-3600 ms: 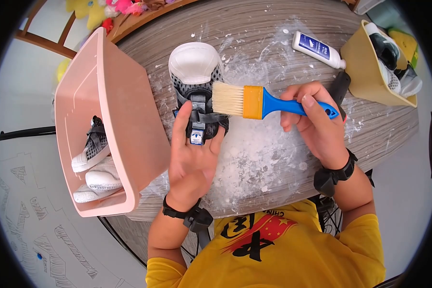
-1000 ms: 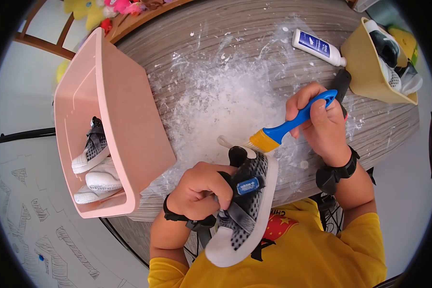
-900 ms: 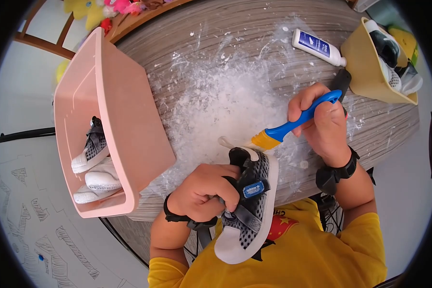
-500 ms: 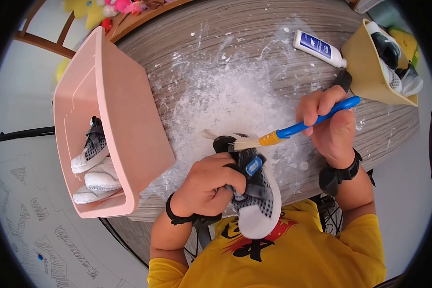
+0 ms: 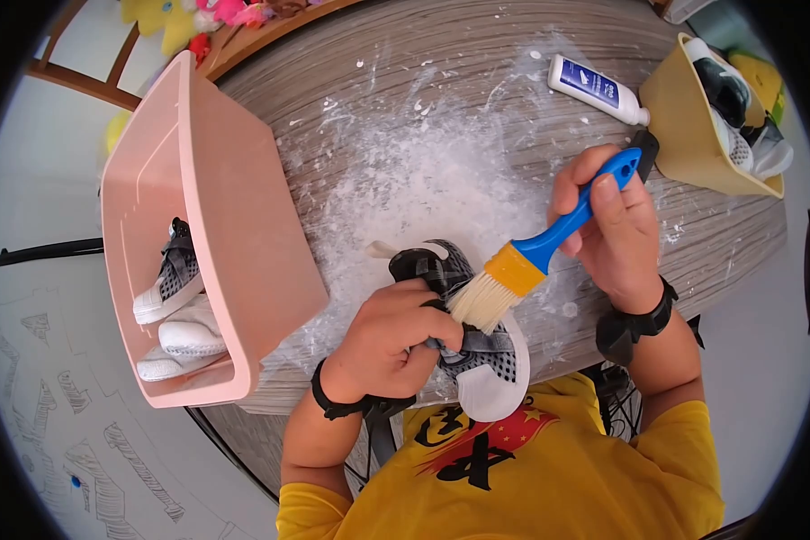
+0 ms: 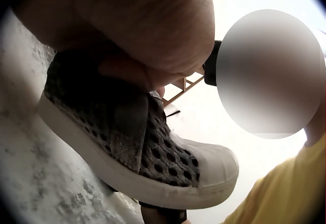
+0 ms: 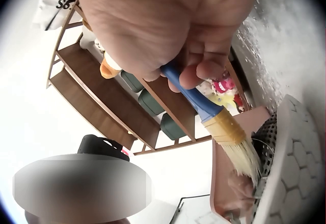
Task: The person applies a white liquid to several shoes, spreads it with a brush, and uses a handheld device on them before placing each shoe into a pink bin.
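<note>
A small grey-and-black mesh shoe (image 5: 481, 364) with a white toe and sole is gripped in my left hand (image 5: 391, 337), its toe toward the yellow shirt. In the left wrist view the shoe's side (image 6: 168, 158) shows, with dark holes and a strap, under the curled fingers. My right hand (image 5: 616, 229) holds a paintbrush by its blue handle (image 5: 567, 225). The pale bristles (image 5: 483, 301) lie against the shoe's upper, close by the left fingers. From the right wrist, the brush's yellow ferrule (image 7: 225, 127) and the hexagon-patterned sole (image 7: 300, 158) are visible.
A pink bin (image 5: 243, 216) with several shoes stands at the left. On the powder-smeared table (image 5: 396, 171) lie a white bottle (image 5: 598, 88) and a black-handled item (image 5: 643, 144), partly hidden. A yellow bin (image 5: 693, 135) holding shoes stands at the right.
The shoe, flat on the left palm at first, was turned toe-down toward me and has since risen slightly. The brush moved from the heel onto the upper, bristles now fanned broadside.
</note>
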Available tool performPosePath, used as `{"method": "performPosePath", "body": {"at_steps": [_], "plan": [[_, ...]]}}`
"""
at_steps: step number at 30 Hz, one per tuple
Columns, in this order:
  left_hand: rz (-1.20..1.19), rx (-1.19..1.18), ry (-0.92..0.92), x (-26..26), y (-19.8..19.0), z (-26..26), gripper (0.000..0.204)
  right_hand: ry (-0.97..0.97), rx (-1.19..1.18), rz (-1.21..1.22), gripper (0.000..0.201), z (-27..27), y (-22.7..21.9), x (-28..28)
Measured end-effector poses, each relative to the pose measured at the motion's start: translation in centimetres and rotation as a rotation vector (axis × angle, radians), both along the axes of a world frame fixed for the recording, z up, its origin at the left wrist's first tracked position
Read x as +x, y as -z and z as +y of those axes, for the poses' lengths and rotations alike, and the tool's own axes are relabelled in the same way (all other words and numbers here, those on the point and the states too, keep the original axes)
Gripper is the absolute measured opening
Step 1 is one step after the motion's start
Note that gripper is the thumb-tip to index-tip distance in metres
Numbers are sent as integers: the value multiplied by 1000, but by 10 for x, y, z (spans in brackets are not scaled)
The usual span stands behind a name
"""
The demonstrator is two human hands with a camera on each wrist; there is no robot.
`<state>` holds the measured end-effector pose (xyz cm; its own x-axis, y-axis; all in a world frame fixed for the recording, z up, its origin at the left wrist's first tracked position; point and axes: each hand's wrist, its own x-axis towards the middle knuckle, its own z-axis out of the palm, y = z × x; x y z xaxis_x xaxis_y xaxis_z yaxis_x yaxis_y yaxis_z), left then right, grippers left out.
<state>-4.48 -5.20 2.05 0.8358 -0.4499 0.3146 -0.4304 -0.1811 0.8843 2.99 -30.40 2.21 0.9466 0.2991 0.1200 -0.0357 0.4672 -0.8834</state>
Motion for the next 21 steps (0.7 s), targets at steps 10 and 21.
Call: {"method": "performPosePath", "body": {"at_steps": [10, 21], "plan": [[-75, -5, 119, 3, 4, -2, 33, 24, -165, 2, 25, 6, 3, 0], [-93, 5, 150, 3, 5, -7, 32, 82, -128, -350, 22, 6, 14, 2]]}}
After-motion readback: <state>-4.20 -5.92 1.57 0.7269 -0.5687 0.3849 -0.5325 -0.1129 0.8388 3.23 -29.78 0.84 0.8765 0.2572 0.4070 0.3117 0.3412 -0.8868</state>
